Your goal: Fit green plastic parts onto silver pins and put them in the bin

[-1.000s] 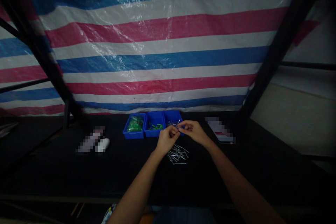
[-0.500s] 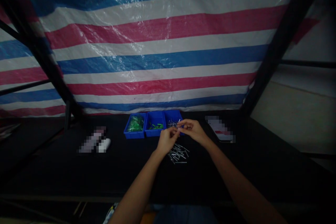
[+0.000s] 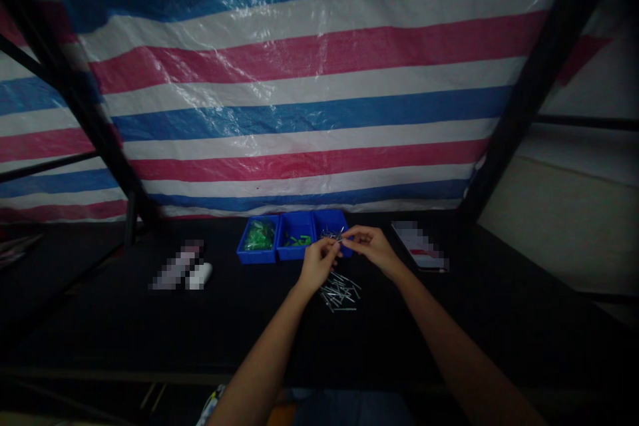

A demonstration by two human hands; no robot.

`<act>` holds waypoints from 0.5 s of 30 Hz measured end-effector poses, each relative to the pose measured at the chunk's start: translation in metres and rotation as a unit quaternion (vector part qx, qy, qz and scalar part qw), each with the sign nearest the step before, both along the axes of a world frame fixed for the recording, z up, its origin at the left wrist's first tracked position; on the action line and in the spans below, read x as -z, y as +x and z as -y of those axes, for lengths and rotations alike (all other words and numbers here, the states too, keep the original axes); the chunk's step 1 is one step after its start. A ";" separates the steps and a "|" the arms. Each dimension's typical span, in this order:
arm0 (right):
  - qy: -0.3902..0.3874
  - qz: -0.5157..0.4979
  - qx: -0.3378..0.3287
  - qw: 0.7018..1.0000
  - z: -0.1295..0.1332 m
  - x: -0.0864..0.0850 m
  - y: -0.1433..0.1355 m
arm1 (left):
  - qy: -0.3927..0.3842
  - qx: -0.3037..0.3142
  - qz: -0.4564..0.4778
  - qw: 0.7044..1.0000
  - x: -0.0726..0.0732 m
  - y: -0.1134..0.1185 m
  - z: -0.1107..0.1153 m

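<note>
My left hand (image 3: 318,265) is closed in a pinch, its fingertips in front of the right blue bin. At those fingertips a thin metal screw (image 3: 341,235) sticks up, small and partly hidden. My right hand (image 3: 372,246) meets it from the right, with thumb and forefinger pressed together at the same spot; what lies inside this pinch is too small to make out. Below the hands, a loose pile of long thin silvery screws (image 3: 340,293) lies on the black table. Behind the fingers, the right blue bin (image 3: 332,216) holds more small metal pieces.
The middle blue bin (image 3: 295,253) contains a few green plastic plugs, and the left blue bin (image 3: 255,257) a clear bag of green pieces. A phone (image 3: 422,249) lies at right. A white rounded object (image 3: 200,275) sits at left beside a blurred item. Striped sheeting (image 3: 309,103) hangs behind.
Both hands stay almost in place, fingertips still together. The right fingers have shifted slightly, and a thin metal piece now shows between the fingertips. The view moved a little.
</note>
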State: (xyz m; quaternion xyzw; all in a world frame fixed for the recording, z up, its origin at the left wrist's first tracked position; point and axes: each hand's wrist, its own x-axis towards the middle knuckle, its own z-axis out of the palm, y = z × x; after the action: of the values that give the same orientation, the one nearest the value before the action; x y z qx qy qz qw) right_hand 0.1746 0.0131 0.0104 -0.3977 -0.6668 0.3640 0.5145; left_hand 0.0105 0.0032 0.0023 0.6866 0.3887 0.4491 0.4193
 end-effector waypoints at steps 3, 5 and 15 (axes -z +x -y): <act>-0.016 0.001 -0.001 1.000 0.000 0.001 0.000 | -0.019 -0.001 0.028 0.999 -0.001 0.001 0.000; -0.024 0.007 -0.012 1.000 0.001 0.000 -0.001 | -0.026 -0.003 0.046 0.999 -0.003 0.001 0.000; -0.028 0.008 -0.053 0.998 0.003 0.003 -0.011 | -0.031 -0.023 0.080 0.996 -0.005 -0.001 -0.004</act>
State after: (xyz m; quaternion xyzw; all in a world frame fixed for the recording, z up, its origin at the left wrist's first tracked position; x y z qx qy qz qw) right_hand 0.1631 0.0097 0.0076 -0.3791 -0.6801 0.4063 0.4782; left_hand 0.0094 0.0069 0.0073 0.6257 0.3834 0.5001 0.4599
